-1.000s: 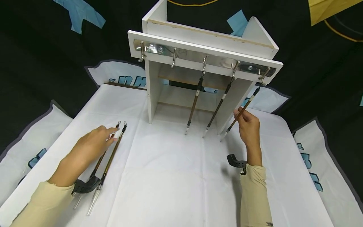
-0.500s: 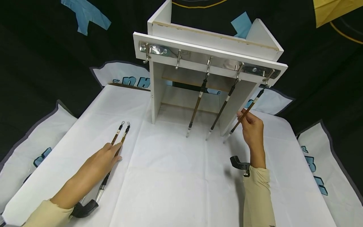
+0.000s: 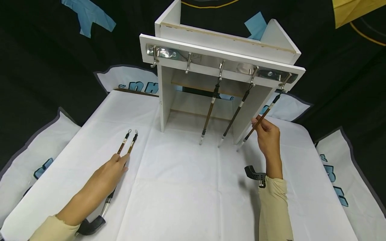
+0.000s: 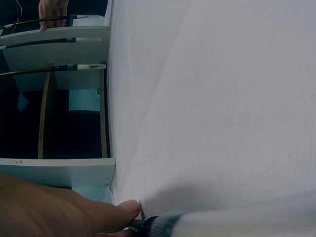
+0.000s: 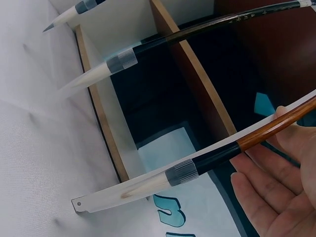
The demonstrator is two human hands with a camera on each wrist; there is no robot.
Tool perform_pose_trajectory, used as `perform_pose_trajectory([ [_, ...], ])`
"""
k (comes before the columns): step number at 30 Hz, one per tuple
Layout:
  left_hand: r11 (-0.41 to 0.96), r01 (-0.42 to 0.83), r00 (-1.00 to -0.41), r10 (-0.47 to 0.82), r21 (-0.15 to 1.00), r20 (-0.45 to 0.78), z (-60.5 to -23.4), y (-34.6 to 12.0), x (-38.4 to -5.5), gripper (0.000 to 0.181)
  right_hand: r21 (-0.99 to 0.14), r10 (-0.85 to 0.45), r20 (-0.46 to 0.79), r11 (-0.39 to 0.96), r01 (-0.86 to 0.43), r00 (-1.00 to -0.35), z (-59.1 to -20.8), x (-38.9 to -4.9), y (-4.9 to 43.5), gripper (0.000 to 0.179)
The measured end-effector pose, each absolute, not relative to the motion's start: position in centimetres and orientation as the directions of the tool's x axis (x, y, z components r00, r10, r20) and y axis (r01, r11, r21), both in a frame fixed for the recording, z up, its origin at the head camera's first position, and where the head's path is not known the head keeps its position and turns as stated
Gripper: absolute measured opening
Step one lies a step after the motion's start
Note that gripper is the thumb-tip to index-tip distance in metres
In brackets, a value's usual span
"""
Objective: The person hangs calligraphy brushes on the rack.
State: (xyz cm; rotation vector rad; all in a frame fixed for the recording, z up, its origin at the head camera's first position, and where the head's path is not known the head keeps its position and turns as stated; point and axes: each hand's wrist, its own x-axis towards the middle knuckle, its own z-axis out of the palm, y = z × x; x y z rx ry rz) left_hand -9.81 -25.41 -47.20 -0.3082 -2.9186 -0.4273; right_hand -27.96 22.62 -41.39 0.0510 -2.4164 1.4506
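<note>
Two calligraphy brushes lie on the white tablecloth at left, looped ends beyond my left hand (image 3: pixel 107 174). That hand covers their middles; its thumb and fingers close around the right-hand brush (image 3: pixel 131 144), most fingertips hidden underneath. Beside it lies the left-hand brush (image 3: pixel 123 143). In the left wrist view the thumb (image 4: pixel 126 210) meets a brush just behind its ferrule (image 4: pixel 160 226). My right hand (image 3: pixel 268 135) is behind the rightmost hanging brush (image 5: pixel 269 129), which crosses in front of its relaxed fingers (image 5: pixel 249 195). A fingertip shows at the handle's upper side.
A white shelf unit (image 3: pixel 223 33) stands at the back, with a metal hook rail (image 3: pixel 205 60) on its front. A middle brush (image 3: pixel 210 110) and another hanging brush (image 3: pixel 236 113) hang beside the rightmost one. The two left hooks (image 3: pixel 154 57) carry nothing. Black cloth surrounds the table.
My left hand has slid back toward me from the brushes' upper ends to their middles and closed there. The right hand stays beside the rightmost brush; the head view shifted slightly.
</note>
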Motion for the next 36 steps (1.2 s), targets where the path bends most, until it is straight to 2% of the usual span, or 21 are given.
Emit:
perform_pose_trajectory([
  [8, 0.941, 0.233, -0.956, 0.175, 0.246, 0.234, -47.3, -25.2, -9.7, 0.038, -0.854, 0.134, 0.279, 0.487, -0.182, -0.951, -41.4, -27.9, 22.6, 0.048],
  [24, 0.920, 0.207, -0.955, 0.117, 0.332, 0.272, -47.5, -25.1, -9.6, 0.043, -0.851, 0.119, 0.306, 0.480, -0.215, -0.945, -41.4, -28.2, 22.5, 0.045],
  [36, 0.902, 0.317, -0.857, 0.140, 0.293, 0.496, -46.4, -23.6, -10.7, 0.051, -0.848, 0.140, 0.302, 0.491, -0.199, -0.943, -41.6, -28.2, 22.8, 0.045],
])
